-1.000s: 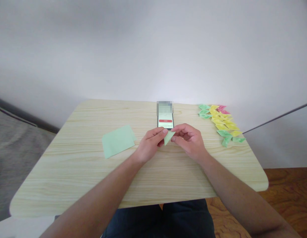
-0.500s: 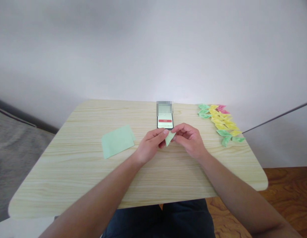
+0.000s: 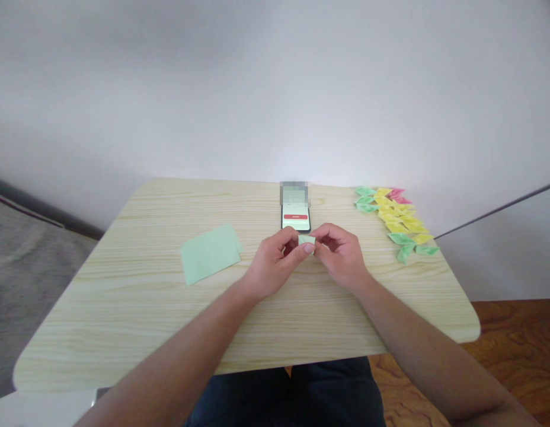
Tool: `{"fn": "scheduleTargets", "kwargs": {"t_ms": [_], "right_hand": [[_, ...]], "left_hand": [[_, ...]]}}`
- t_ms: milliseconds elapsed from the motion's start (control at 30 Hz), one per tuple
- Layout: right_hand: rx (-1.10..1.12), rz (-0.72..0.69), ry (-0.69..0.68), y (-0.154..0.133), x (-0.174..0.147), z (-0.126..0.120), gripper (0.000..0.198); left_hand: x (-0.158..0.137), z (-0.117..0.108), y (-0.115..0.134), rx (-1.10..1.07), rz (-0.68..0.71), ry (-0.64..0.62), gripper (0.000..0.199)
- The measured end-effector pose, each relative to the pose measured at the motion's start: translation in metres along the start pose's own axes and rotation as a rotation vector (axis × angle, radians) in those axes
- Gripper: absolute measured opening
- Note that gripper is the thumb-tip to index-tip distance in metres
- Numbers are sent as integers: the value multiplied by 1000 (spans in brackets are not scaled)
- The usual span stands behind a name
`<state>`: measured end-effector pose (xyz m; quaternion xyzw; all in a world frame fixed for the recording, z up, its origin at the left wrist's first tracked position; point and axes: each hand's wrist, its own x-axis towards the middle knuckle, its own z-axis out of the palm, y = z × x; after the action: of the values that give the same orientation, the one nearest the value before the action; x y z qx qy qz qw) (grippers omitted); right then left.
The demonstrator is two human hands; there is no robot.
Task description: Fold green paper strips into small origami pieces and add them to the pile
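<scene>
A small folded piece of green paper (image 3: 306,239) is pinched between my two hands, just in front of the phone. My left hand (image 3: 275,261) grips its left side, the thumb lying across the lower part. On the other side, my right hand (image 3: 339,255) closes thumb and fingers on the right edge. Part of the paper is covered by my fingers. Flat green paper sheets (image 3: 210,254) lie overlapped to the left of my hands.
A phone (image 3: 296,219) with a lit screen lies near the wall (image 3: 275,89). Several folded paper pieces in green, yellow and pink (image 3: 397,216) line the right side of the pale wooden table (image 3: 146,308). The table's front edge runs above my lap.
The green paper has turned from a downward-pointing triangle to a smaller, flatter-looking shape. My left thumb has moved down and right across it; my right hand has shifted slightly.
</scene>
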<state>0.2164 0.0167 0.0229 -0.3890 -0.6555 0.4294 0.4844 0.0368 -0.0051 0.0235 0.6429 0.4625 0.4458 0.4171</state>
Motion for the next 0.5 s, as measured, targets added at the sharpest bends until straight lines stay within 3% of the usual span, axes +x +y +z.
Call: {"fn": "scheduleTargets", "kwargs": {"t_ms": [200,333,500], "right_hand": [[84,63,-71,2,1,-2,17],[49,69,-126,-1,3,-8,12],[-43,27,-91,-1,2,-9,13]], "left_hand": [[1,-1,1,71,46,107,30],[2,-3,-3,143,97,65,26],[2,-5,-5,181,149,57,23]]}}
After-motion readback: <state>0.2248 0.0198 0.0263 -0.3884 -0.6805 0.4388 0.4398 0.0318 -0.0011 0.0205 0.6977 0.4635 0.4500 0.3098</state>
